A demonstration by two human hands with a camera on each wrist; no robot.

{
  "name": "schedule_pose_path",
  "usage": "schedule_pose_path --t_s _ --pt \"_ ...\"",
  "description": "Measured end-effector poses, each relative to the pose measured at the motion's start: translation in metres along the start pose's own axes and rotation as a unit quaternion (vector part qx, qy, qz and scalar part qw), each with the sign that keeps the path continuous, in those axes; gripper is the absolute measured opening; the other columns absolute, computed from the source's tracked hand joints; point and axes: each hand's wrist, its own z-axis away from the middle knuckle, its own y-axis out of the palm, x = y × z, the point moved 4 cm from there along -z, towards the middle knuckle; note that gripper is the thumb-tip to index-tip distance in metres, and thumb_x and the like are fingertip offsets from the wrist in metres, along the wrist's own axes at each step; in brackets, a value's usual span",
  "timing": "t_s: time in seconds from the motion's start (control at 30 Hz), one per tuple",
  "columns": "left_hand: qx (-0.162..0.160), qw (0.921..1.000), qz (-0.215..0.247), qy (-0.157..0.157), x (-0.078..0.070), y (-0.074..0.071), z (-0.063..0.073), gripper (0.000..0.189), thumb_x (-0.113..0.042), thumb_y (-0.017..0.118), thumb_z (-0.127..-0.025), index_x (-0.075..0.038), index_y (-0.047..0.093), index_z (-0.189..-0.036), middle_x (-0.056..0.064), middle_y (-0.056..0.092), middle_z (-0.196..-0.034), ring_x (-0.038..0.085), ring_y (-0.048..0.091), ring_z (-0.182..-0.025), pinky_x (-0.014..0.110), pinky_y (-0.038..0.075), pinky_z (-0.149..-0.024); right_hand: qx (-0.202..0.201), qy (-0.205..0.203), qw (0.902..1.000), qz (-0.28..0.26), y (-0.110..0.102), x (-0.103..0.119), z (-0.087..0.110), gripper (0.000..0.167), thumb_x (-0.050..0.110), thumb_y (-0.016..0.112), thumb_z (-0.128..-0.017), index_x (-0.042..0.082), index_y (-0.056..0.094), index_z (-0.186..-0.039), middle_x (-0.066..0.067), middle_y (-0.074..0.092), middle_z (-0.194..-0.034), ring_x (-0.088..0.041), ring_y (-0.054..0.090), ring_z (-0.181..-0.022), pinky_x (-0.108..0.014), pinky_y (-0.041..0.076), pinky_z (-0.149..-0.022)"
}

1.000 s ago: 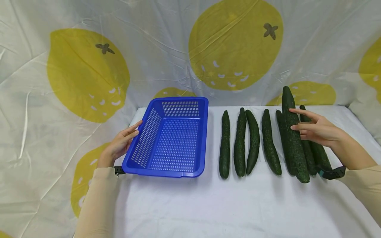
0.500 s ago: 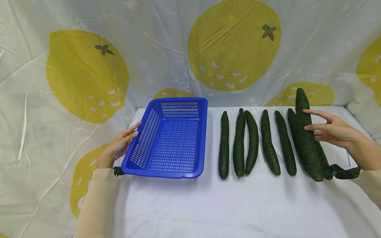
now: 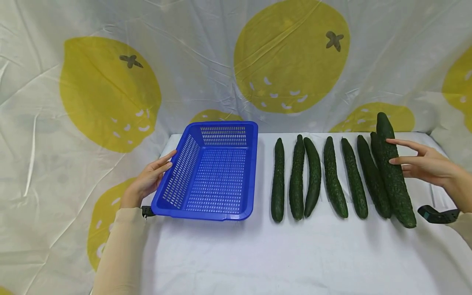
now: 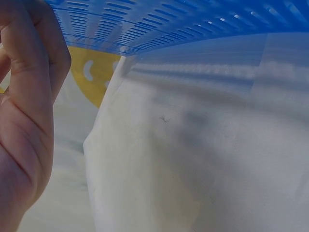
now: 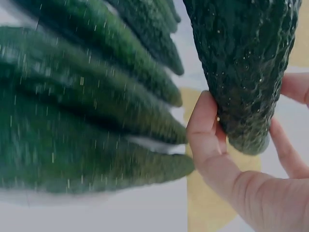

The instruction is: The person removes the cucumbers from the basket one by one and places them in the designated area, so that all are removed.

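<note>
In the head view my right hand (image 3: 429, 164) pinches a long dark green cucumber (image 3: 397, 184) between thumb and fingers. The right wrist view shows the thumb (image 5: 205, 123) against one side of this bumpy cucumber (image 5: 244, 67) near its tapered end, with fingers on the other side. The held cucumber overlaps the rightmost one (image 3: 374, 143) of the row, hiding part of it. At the left, my left hand (image 3: 147, 178) grips the left rim of a blue plastic basket (image 3: 254, 172), which has slotted walls and nothing inside.
Several cucumbers (image 3: 278, 180) lie side by side on the white cloth (image 3: 280, 258), right of the basket; two (image 3: 312, 176) near the middle sit close together. A curtain with a lemon print (image 3: 199, 61) hangs behind the table and down its left side.
My right hand has moved to the right with the cucumber, passing over the right end of the row and uncovering cucumbers there. My left hand and the basket have stayed in place.
</note>
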Motion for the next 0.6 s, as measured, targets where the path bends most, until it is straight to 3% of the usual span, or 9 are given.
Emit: schedule_pose_path --t_s 0.07,0.17,0.2,0.23,0.3,0.37,0.4,0.5,0.6 --pt "0.0 1.0 0.0 -0.001 0.0 0.0 0.0 0.054 -0.015 0.043 -0.108 -0.023 0.027 -0.159 0.009 0.062 -0.12 0.022 0.072 -0.09 0.034 0.06 -0.073 -0.005 -0.004 0.9994 0.033 -0.006 -0.002 0.0 0.07 0.001 0.049 -0.104 0.032 0.022 -0.16 0.006 -0.008 -0.162 0.0 0.062 -0.094 -0.02 0.052 -0.072" --pt "-0.001 1.0 -0.005 0.002 -0.001 0.0 0.0 0.054 -0.015 0.043 -0.108 -0.023 0.027 -0.159 0.009 0.062 -0.12 0.021 0.072 -0.089 0.033 0.06 -0.072 -0.008 -0.01 0.9987 0.049 -0.014 -0.005 0.002 0.068 -0.001 0.049 -0.103 0.036 0.029 -0.157 0.001 0.034 -0.149 -0.005 0.063 -0.082 -0.02 0.049 -0.068" --pt "-0.002 1.0 -0.007 0.002 -0.001 0.0 0.0 0.054 -0.016 0.043 -0.108 -0.023 0.027 -0.159 0.009 0.062 -0.121 0.021 0.072 -0.089 0.033 0.06 -0.072 -0.007 -0.012 0.9986 0.051 -0.016 -0.006 0.003 0.068 -0.002 0.048 -0.103 0.039 0.032 -0.155 -0.001 0.052 -0.127 -0.008 0.06 -0.071 -0.02 0.046 -0.065" --pt "-0.003 1.0 -0.008 0.002 -0.001 0.0 0.0 0.054 -0.016 0.043 -0.108 -0.023 0.027 -0.159 0.009 0.062 -0.121 0.021 0.072 -0.088 0.033 0.06 -0.071 -0.003 -0.016 0.9983 0.055 -0.017 -0.007 0.004 0.068 -0.002 0.048 -0.103 0.042 0.033 -0.153 0.001 0.058 -0.099 -0.011 0.054 -0.063 -0.021 0.043 -0.063" --pt "-0.003 0.9999 -0.01 0.003 -0.001 0.0 0.0 0.054 -0.016 0.042 -0.108 -0.023 0.027 -0.159 0.009 0.061 -0.12 0.021 0.072 -0.087 0.033 0.06 -0.071 0.001 -0.02 0.9982 0.056 -0.02 -0.008 0.006 0.068 -0.003 0.047 -0.103 0.047 0.036 -0.148 0.001 0.04 -0.063 -0.023 0.037 -0.053 -0.025 0.036 -0.06" --pt "-0.004 0.9999 -0.009 0.001 -0.001 0.0 0.0 0.054 -0.015 0.043 -0.108 -0.023 0.028 -0.159 0.008 0.061 -0.12 0.02 0.072 -0.087 0.032 0.06 -0.071 0.0 -0.02 0.998 0.059 -0.022 -0.011 0.008 0.067 -0.003 0.047 -0.103 0.049 0.037 -0.144 -0.005 0.03 -0.061 -0.03 0.025 -0.056 -0.031 0.032 -0.058" --pt "-0.004 1.0 -0.008 0.0 -0.001 0.0 0.0 0.054 -0.015 0.043 -0.108 -0.023 0.028 -0.159 0.008 0.062 -0.119 0.02 0.072 -0.087 0.032 0.06 -0.071 -0.004 -0.021 0.9976 0.067 -0.024 -0.012 0.01 0.068 -0.003 0.048 -0.103 0.049 0.036 -0.145 -0.005 0.031 -0.067 -0.028 0.027 -0.055 -0.031 0.032 -0.058" --pt "-0.006 1.0 -0.007 -0.001 -0.001 0.001 0.001 0.054 -0.016 0.043 -0.108 -0.023 0.028 -0.159 0.008 0.062 -0.118 0.02 0.072 -0.086 0.032 0.06 -0.07 -0.02 -0.019 0.9959 0.086 -0.03 -0.017 0.013 0.069 -0.003 0.049 -0.103 0.044 0.034 -0.151 0.005 0.043 -0.093 -0.019 0.042 -0.058 -0.028 0.038 -0.059" --pt "-0.007 1.0 -0.003 -0.001 -0.001 0.001 0.001 0.054 -0.016 0.044 -0.108 -0.023 0.028 -0.159 0.007 0.062 -0.118 0.02 0.072 -0.085 0.032 0.06 -0.07 -0.032 -0.009 0.9949 0.095 -0.036 -0.022 0.015 0.069 -0.003 0.05 -0.102 0.041 0.033 -0.153 0.016 0.042 -0.117 -0.015 0.056 -0.068 -0.029 0.043 -0.06"
